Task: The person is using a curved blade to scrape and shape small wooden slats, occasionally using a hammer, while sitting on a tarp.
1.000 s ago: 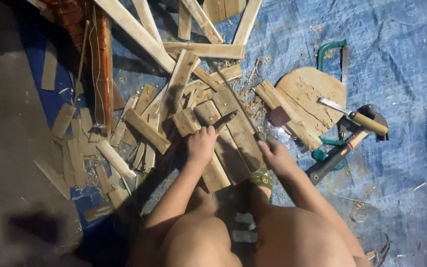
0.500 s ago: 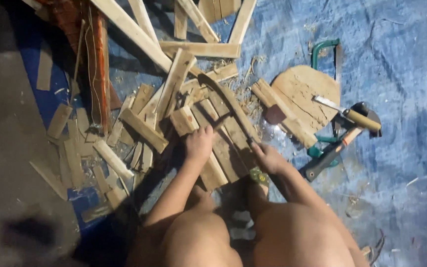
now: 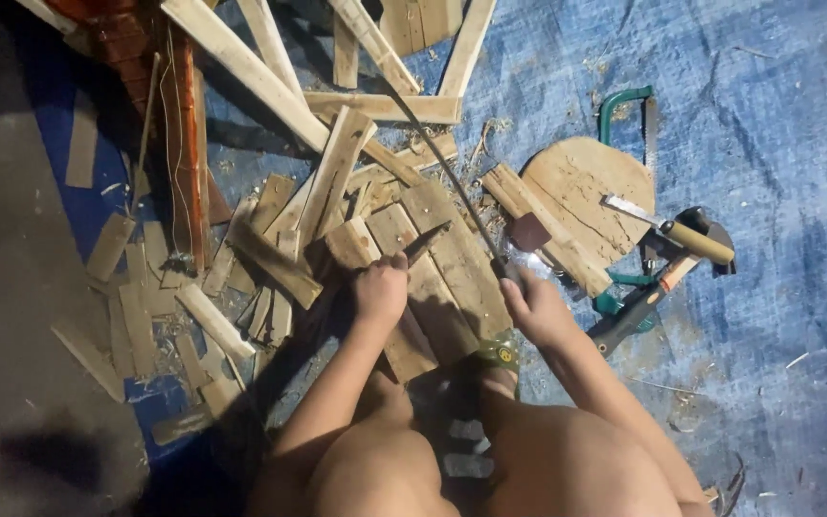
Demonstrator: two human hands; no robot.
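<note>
1. My right hand [image 3: 533, 304] is closed around the handle of a long thin blade [image 3: 442, 163], most likely a machete. The blade now reaches far up and to the left across the pile; a second ago only a short dark tip showed near the planks, so it has swung or been raised away from me.

2. My left hand [image 3: 380, 287] has stayed put, fingers folded down on the near end of a short plank [image 3: 404, 287], pinning it to the ground (the grip looks firm, though I cannot see under the palm).

3. That plank lies just in front of my knees, tilted, touching a wider board [image 3: 457, 254] on its right. The pointed dark sliver [image 3: 428, 241] beside my left fingers sits where it did before.

4. The view has shifted a little, yet the pile of wood scraps [image 3: 270, 249] has not been disturbed.

5. I judge the raised blade and the steadied plank to mean a chopping or splitting stroke is being set up, with my left fingers close to its path.

6. On the blue tarp [image 3: 777, 115] to the right, the hammer [image 3: 686, 239], the green-framed hacksaw [image 3: 624, 105] and the round wooden board [image 3: 586, 187] lie unmoved.
</note>
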